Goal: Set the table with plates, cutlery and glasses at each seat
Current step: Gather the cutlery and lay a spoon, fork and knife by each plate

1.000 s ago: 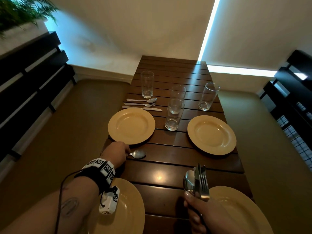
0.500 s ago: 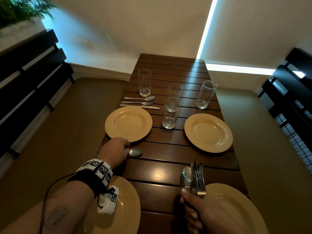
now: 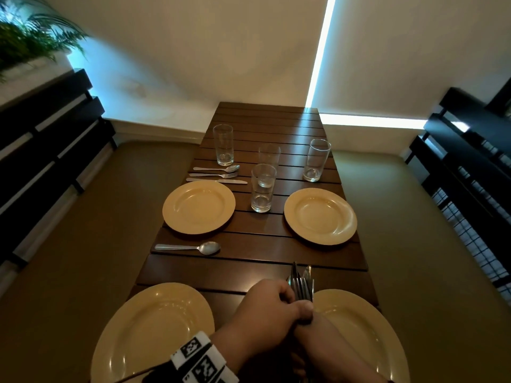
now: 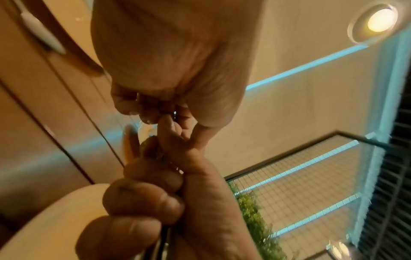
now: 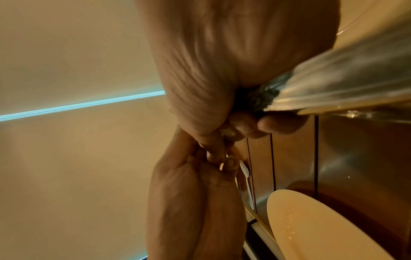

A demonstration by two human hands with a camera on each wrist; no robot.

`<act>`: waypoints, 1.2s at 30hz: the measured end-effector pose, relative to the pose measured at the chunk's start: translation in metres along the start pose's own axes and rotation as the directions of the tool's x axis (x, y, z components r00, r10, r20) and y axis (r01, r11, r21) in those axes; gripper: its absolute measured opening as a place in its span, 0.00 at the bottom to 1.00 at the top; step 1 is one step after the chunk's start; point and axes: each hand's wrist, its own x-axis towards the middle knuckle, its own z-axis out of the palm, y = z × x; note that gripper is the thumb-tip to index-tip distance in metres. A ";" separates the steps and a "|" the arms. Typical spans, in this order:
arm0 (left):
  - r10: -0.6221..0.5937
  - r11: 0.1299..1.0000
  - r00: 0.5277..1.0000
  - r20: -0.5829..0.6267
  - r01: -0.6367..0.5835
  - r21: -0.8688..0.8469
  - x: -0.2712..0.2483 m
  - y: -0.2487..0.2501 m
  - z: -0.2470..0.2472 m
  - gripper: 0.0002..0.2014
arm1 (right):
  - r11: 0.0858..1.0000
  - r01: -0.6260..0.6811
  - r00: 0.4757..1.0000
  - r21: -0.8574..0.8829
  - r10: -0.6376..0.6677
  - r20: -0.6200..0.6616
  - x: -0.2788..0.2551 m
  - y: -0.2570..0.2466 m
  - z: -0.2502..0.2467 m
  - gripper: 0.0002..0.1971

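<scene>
Slatted wooden surface, seen lengthwise from the near end. Four yellow plates are laid out: far left plate, far right plate, near left plate, near right plate.

Beyond the far left plate a spoon, fork and knife set is lined up side by side, with a tall glass just behind it. Two more glasses are seen in the middle of the surface, one behind the other; a fourth glass stands beyond the far right plate.

A single spoon lies flat between the two left plates, bowl pointing to the middle, untouched.

Right hand: fingers curled round a bundle of cutlery, held upright over the gap between the near plates, fork tines and a knife tip showing above. Left hand: fingers curled in at the bundle, pressed against the right hand; which piece is pinched cannot be told. A marker-patterned wristband is worn on the left wrist.
</scene>
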 end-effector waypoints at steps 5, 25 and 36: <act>-0.015 0.959 0.983 -0.181 -0.037 -0.281 0.007 0.001 -0.005 0.13 | 0.960 -0.023 1.000 0.280 0.018 0.022 -0.015 0.012 -0.003 0.17; -0.252 0.856 0.900 -0.355 0.036 -0.515 0.045 -0.078 -0.091 0.09 | 0.974 0.060 0.994 0.217 -0.079 0.080 -0.010 0.024 -0.013 0.23; -0.094 0.805 0.943 -0.320 0.261 0.532 0.091 -0.141 -0.176 0.02 | 0.947 -0.051 0.999 0.318 0.046 0.024 0.000 0.021 -0.019 0.28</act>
